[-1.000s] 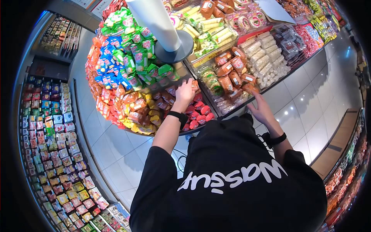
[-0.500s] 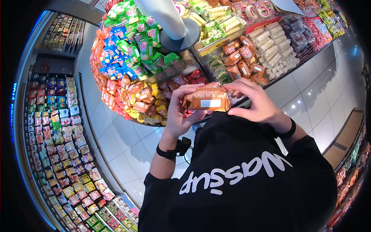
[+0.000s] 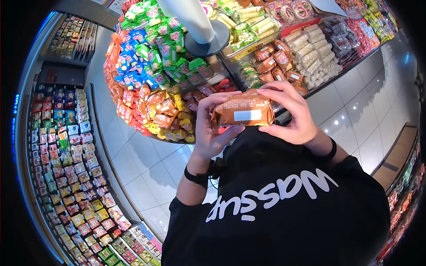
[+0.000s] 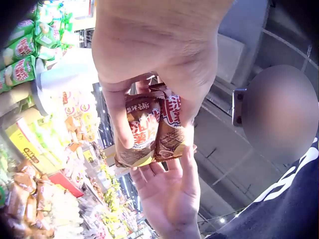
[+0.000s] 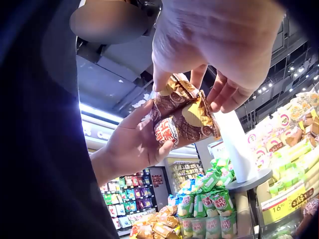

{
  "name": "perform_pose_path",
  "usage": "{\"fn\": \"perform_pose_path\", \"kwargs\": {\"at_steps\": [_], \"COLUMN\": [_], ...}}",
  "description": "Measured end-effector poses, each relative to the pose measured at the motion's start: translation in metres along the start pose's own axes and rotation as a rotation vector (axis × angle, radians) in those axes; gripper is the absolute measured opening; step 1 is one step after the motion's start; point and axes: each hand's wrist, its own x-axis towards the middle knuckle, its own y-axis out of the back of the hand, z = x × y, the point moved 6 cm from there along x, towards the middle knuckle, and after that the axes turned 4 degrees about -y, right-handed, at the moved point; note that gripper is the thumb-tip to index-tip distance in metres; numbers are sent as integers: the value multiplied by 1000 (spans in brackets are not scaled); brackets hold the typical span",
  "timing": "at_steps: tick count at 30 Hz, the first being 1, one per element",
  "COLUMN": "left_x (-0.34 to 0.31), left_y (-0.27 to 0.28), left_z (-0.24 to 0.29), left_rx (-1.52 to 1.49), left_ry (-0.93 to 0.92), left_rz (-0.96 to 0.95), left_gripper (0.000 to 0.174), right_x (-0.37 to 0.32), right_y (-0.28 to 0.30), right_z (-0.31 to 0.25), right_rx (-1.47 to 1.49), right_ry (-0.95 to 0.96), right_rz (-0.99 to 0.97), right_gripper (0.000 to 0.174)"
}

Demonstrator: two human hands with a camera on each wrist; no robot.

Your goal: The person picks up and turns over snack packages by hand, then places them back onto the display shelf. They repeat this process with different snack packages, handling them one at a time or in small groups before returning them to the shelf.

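Note:
Two brown potato chip packets (image 4: 139,129) lie side by side, fronts turned toward the left wrist camera. My left hand (image 3: 211,133) grips them at the left end, fingers over the top and thumb beneath. At the right end my right hand (image 3: 295,117) pinches the packets between fingers and thumb. Seen from the head, a brown packet (image 3: 246,106) shows its back with a white label; the other is mostly hidden. In the right wrist view, the packet (image 5: 192,124) shows its printed front between both hands, held up in front of the body.
A round display heaped with green packets (image 3: 171,48), blue packets (image 3: 128,57) and yellow packets (image 3: 177,131) stands ahead left. A white post (image 3: 191,22) rises beside it. More brown packets (image 3: 273,60) fill a bin ahead right. A long shelf of snacks (image 3: 71,168) runs along the left.
Both hands have come back from the display bins, one brown packet in each, and met before the chest. Over the last half second the packets have moved slightly right and tilted a little.

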Motion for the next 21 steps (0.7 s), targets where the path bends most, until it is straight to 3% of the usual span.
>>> {"fn": "perform_pose_path", "kwargs": {"at_steps": [8, 11, 15, 16, 21], "left_x": [-17, -26, -43, -43, -40], "left_y": [2, 5, 16, 17, 16], "left_z": [-1, -3, -21, -18, -15], "left_rx": [-17, -4, 8, 79, 52], "left_ry": [51, 142, 234, 206, 155], "left_rz": [52, 152, 207, 198, 187], "left_gripper": [64, 60, 50, 41, 35], "right_x": [7, 5, -9, -11, -13], "right_y": [-11, -14, -19, -18, -17], "right_z": [-7, 6, 30, 39, 59], "right_rx": [31, 174, 715, 803, 1034], "right_ry": [55, -56, -408, -443, -593], "right_rz": [-42, -41, 43, 41, 112], "right_gripper": [61, 60, 57, 57, 45]}}
